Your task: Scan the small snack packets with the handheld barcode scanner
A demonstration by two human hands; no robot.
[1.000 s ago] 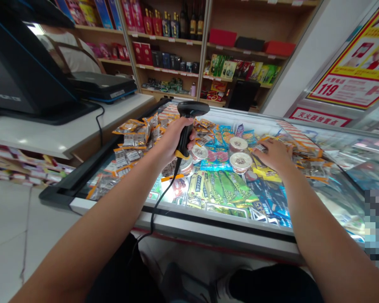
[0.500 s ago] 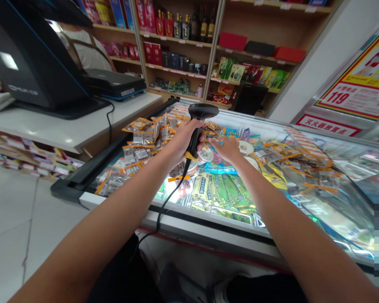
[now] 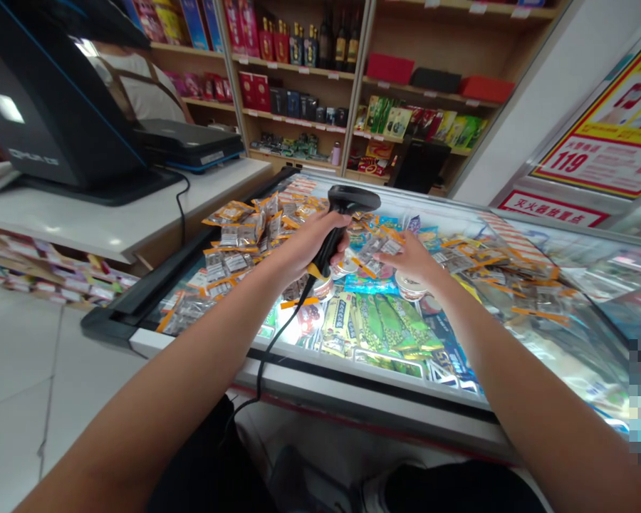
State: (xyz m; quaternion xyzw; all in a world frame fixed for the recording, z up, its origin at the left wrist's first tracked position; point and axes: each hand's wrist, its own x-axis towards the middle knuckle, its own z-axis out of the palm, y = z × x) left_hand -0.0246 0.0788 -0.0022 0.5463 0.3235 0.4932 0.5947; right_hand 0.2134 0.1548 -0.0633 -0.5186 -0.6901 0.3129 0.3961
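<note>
My left hand [image 3: 308, 244] is wrapped round the grip of a black corded barcode scanner [image 3: 347, 206], held above the glass lid of a chest freezer [image 3: 320, 363]. The scanner's head points to the right. My right hand [image 3: 412, 261] holds a small clear snack packet with orange edges [image 3: 374, 251] just under and beside the scanner head. A heap of like packets [image 3: 243, 228] lies on the glass to the left. More of them [image 3: 507, 271] are spread on the right.
A white counter [image 3: 101, 221] at left carries a black till screen [image 3: 48, 107] and a flat black device [image 3: 186, 142]. A person in white stands behind it. Shelves of bottles and boxes [image 3: 352, 78] line the back wall. A red and yellow poster [image 3: 609, 135] hangs at right.
My right hand left the packets on the right, swung left to the scanner, and now holds a packet up beside its head. The scanner has stayed roughly in place.
</note>
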